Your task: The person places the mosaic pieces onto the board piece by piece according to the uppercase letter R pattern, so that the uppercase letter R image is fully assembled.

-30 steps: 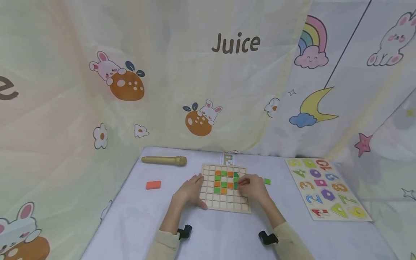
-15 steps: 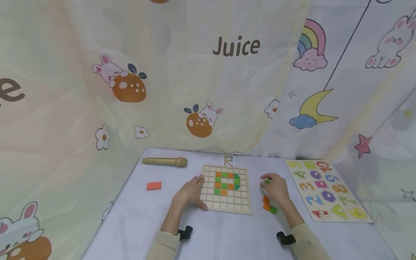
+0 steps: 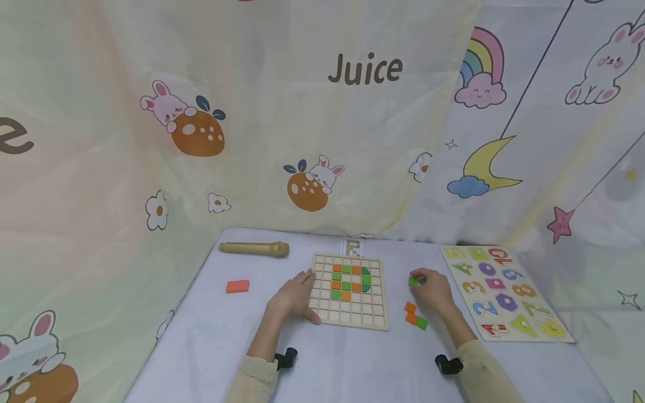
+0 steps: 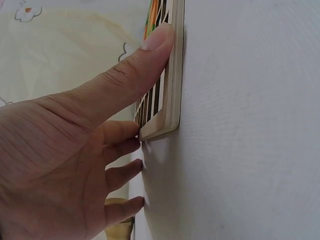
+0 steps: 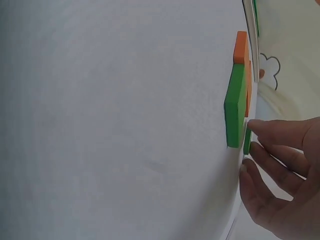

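Note:
A square wooden grid board (image 3: pixel 353 317) lies mid-table, with several green and orange tiles set in its upper middle cells. My left hand (image 3: pixel 292 300) rests at the board's left side; its thumb (image 4: pixel 157 42) lies on the near edge and its fingers are spread by the corner. To the right of the board, my right hand (image 3: pixel 435 292) pinches a small green tile (image 3: pixel 413 282) between thumb and fingers. In the right wrist view this green tile (image 5: pixel 247 139) is seen edge-on at the table. Two orange tiles (image 3: pixel 410 308) and another green tile (image 3: pixel 422 323) lie nearer me.
A small card with a coloured pattern (image 3: pixel 353 246) sits behind the board. A gold microphone (image 3: pixel 254 249) and an orange-red block (image 3: pixel 237 286) lie to the left. On the right is a number-and-shape puzzle board (image 3: pixel 506 294). Printed fabric walls surround the table.
My right hand has left the board's right side, moved right, and taken hold of the loose green tile. A dark green rounded piece shows at the board's lower right. My left hand stays put.

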The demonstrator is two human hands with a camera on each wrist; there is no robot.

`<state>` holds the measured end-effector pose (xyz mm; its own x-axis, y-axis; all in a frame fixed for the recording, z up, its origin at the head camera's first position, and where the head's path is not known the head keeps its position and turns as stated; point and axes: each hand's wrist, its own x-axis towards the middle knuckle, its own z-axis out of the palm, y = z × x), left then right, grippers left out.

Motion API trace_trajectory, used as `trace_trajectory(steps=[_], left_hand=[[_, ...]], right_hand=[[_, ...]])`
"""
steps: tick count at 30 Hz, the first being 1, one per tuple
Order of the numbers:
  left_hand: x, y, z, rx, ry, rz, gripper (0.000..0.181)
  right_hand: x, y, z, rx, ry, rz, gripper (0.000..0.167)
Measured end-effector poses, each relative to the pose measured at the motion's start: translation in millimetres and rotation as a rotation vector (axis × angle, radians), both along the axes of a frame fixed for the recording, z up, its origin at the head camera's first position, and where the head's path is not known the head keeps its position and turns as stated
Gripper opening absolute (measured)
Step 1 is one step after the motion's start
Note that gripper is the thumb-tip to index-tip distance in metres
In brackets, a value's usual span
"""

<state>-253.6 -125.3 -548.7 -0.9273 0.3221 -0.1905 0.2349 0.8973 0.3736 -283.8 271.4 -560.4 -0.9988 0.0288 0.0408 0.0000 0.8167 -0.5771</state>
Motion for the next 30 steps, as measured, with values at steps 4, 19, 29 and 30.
trace_trajectory(steps=[4,19,29,30], left_hand=[[-0.5,-0.5,-0.2,-0.007,0.004,0.000,0.130],[1.1,1.2,2.9,-0.008,-0.008,0.010,0.129],[-1.3,-0.1,-1.1,-0.016,0.003,-0.001,0.132],[-1.2,0.1,-1.3,-0.014,0.004,-0.001,0.132]], right_hand=[[-1.5,-2,-2.3,0.009,0.018,0.003,0.034],[6.5,-7,4.5,-0.060,-0.004,-0.033,0.029],[14.3,-18,10.9,-0.153,0.016,0.003,0.028],[14.8,-19,11.6,-0.161,0.018,0.012,0.029]])
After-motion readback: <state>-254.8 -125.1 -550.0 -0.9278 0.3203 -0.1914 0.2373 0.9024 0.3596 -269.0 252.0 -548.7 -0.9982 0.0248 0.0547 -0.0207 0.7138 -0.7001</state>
